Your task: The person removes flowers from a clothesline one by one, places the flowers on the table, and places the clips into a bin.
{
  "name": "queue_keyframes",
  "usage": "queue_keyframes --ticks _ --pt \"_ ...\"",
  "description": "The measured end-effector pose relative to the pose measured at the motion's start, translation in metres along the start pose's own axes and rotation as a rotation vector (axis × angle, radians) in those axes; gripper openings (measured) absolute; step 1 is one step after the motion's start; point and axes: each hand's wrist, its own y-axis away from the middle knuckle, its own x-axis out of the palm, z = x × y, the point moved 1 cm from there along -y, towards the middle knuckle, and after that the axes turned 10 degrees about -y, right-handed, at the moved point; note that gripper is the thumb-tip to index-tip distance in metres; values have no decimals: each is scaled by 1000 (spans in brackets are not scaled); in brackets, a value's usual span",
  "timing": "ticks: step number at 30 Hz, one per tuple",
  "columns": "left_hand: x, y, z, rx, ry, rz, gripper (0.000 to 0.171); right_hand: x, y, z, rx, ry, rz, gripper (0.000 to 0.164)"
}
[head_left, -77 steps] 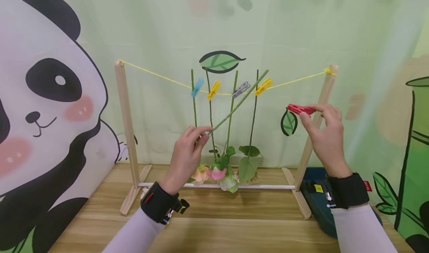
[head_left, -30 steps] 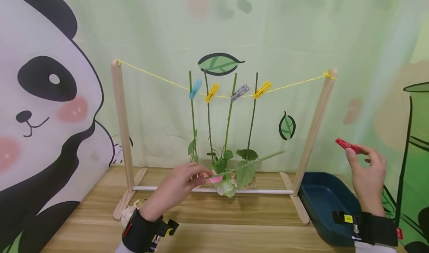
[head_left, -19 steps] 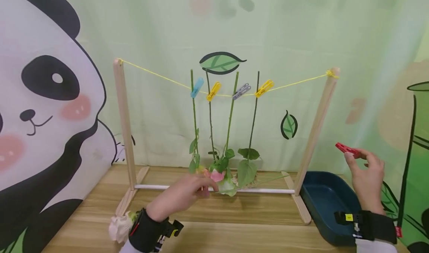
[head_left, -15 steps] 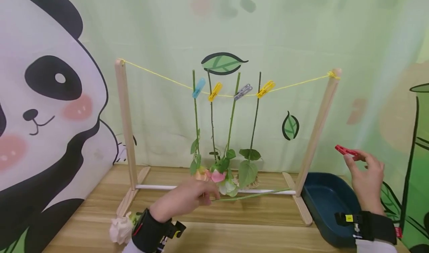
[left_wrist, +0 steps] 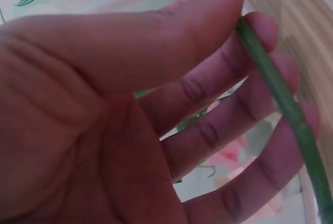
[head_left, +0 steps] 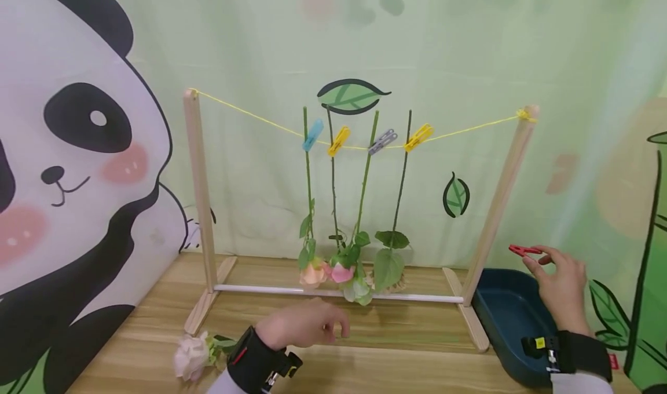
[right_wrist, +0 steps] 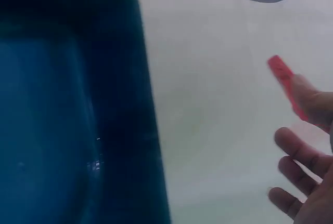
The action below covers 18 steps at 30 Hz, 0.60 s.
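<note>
In the head view my left hand [head_left: 307, 321] is low over the table, in front of the frame's white bar. Its thumb and fingertips pinch a green stem [left_wrist: 283, 99], plain in the left wrist view. A pale artificial rose [head_left: 190, 356] with leaves shows left of that wrist, the wrist hiding the part between bloom and hand. My right hand [head_left: 563, 284] is raised over the blue bin, pinching a red clothespin [head_left: 523, 250] between thumb and index finger; its other fingers are spread in the right wrist view.
A yellow string [head_left: 245, 111] spans two wooden posts. Several flowers hang from it upside down by blue, yellow and grey clothespins [head_left: 383, 142], blooms near the white bar [head_left: 260, 289]. The dark blue bin [head_left: 508, 301] stands beside the right post [head_left: 500, 208].
My left hand has lowered the stem from a steep slant across the string to almost level near the table. The right hand, keeping the red clothespin, has moved right and down.
</note>
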Motion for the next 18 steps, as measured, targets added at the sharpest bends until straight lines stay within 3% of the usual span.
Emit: queue_keyframes --ticks 5,12,18 --pt "12 -7 0 -85 -7 63 21 2 7 -12 58 80 135 33" --pt "25 -16 3 -33 -87 92 19 1 7 -19 151 162 395 38" --pt "33 -20 6 -46 -146 100 19 3 3 -22 213 174 615 39"
